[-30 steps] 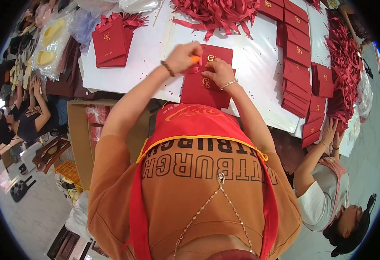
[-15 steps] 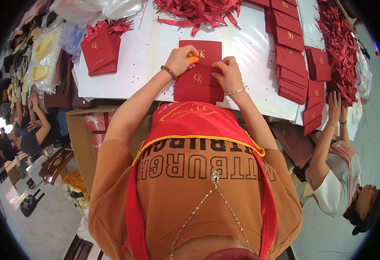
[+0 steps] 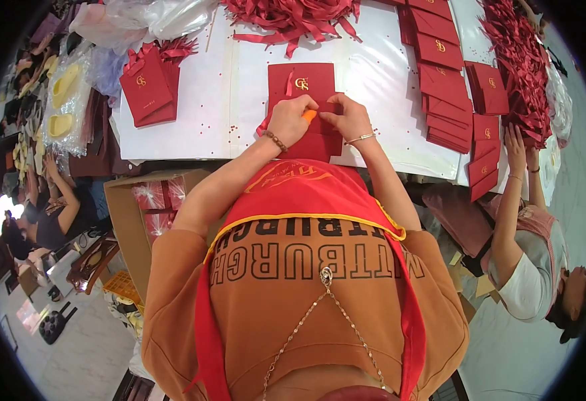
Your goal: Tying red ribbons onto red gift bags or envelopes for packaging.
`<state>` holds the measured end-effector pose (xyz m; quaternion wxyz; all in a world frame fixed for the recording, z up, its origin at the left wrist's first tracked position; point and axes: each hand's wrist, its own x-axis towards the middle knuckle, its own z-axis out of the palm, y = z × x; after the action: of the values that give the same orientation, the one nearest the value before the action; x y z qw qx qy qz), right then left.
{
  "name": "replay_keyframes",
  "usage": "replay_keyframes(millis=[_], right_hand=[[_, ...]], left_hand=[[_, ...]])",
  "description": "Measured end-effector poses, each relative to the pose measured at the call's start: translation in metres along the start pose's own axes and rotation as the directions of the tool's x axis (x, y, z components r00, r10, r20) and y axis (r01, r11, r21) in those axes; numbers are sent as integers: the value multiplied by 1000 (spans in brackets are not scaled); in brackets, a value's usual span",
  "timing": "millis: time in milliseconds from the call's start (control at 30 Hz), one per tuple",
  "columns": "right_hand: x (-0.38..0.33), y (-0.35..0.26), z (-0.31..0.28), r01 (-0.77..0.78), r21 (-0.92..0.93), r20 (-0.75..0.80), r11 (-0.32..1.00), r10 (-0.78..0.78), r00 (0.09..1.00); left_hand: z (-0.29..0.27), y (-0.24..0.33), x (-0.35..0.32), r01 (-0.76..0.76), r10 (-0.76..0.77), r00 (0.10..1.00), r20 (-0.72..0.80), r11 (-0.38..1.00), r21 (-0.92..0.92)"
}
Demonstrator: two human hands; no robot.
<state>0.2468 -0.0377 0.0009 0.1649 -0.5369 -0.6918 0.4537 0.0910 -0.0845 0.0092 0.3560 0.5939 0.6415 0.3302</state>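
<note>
Two overlapping red paper gift bags (image 3: 316, 75) with a gold emblem lie flat on the table before me. Over their middle, my left hand (image 3: 293, 121) is closed around a red ribbon (image 3: 289, 83), whose loose parts show above the hand and at its left side. An orange finger cover (image 3: 309, 115) sits on a digit of that hand. Close by on the right, my right hand (image 3: 350, 119) pinches thumb and forefinger together at the bags' middle. Whatever lies between those fingertips is too small to tell. Both hands hide part of the bags.
A heap of red ribbons (image 3: 293, 17) lies at the far side of the white table (image 3: 203, 73). Finished-looking bags with ribbons (image 3: 147, 87) rest at left, stacked red bags (image 3: 443, 93) at right. A co-worker's hands (image 3: 517, 150) touch another ribbon pile (image 3: 520, 73). A cardboard box (image 3: 124, 217) stands below.
My left hand has moved down and slightly right, closer to my right hand, and a red ribbon now shows around it. The upper bag's emblem is uncovered.
</note>
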Motion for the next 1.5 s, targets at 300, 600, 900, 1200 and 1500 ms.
replay_keyframes(millis=[300,600,900,1200,1500], right_hand=[[3,-1,0,12,40,31,999,-13,999],[1,0,2,94,59,17,994,-95,995],[-1,-3,6,203,0,-18,979,-203,979],[-3,1,8,202,74,7,977,-203,979],[-8,-6,10,351,44,-42,935,-349,936]], left_hand=[[1,7,4,96,-95,995,-30,995,19],[7,5,0,-49,67,990,-123,988,145],[7,3,-2,71,-66,995,-80,995,63],[5,9,-1,67,-68,993,-96,998,-16],[7,14,-5,-87,115,984,-135,976,198]])
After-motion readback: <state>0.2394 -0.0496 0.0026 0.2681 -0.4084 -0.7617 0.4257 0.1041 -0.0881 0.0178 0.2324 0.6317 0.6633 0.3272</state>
